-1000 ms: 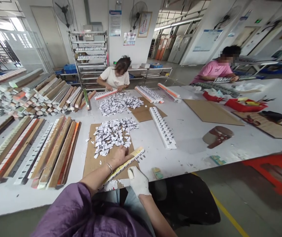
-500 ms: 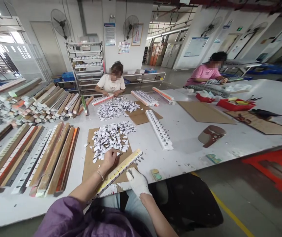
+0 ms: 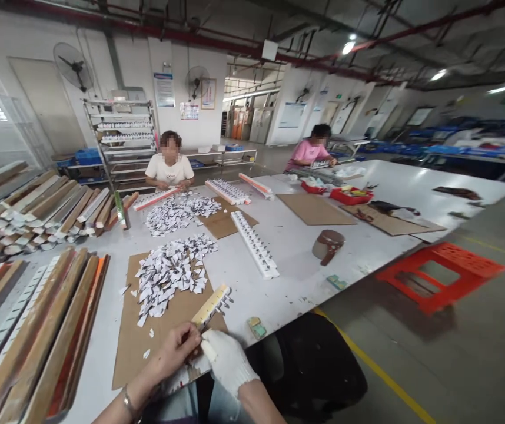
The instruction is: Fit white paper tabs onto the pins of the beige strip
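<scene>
Now both hands, bare left hand & gloved right hand, fingers pinched on yellow strip over cardboard.

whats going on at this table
A person seated at a big white table has both hands on a long yellow strip lying across a cardboard sheet. The bare left hand and the white-gloved right hand meet at the strip's near end. A pile of small white pieces lies just beyond. Two other people sit at the far side, one in a white shirt, one in pink, hands on their own strips.
</scene>
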Demonstrator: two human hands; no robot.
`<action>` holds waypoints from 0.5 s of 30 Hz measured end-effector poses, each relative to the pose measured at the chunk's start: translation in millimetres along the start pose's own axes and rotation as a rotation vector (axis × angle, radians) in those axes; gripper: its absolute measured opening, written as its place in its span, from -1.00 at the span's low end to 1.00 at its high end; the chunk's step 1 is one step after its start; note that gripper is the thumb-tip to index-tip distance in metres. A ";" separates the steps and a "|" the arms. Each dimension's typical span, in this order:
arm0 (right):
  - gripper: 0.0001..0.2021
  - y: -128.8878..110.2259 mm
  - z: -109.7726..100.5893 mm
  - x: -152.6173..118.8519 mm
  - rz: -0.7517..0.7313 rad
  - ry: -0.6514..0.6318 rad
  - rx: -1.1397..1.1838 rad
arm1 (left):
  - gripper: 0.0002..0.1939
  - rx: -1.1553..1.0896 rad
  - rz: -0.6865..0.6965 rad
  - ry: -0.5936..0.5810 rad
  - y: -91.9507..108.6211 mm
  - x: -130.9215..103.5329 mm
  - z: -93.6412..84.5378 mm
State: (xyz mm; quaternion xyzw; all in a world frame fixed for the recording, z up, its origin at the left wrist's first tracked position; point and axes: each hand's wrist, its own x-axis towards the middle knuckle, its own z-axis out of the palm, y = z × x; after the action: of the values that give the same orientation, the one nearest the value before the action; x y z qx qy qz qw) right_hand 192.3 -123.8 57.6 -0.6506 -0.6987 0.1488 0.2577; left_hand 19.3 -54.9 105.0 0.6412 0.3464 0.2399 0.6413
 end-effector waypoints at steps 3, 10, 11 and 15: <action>-0.80 -2.9 -0.9 -5.1 0.017 -0.004 0.004 | -0.41 0.006 -0.009 -0.036 -5.5 -0.3 0.3; -0.77 -4.2 4.3 -10.8 0.054 -0.057 -0.007 | -0.36 -0.067 -0.101 -0.103 -9.1 -1.7 5.4; -0.77 -5.0 2.4 -11.6 0.045 -0.072 -0.001 | -0.38 -0.098 -0.115 -0.126 -10.6 -3.1 5.5; -0.77 -12.3 -10.4 -15.5 0.066 -0.106 -0.004 | -0.40 -0.226 -0.115 -0.094 -18.5 -7.8 7.2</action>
State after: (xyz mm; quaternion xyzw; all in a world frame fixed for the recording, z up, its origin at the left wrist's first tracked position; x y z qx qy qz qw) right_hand 188.1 -141.8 70.3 -0.6651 -0.6897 0.1903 0.2139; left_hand 17.2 -66.6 87.3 0.5543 0.3231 0.2100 0.7377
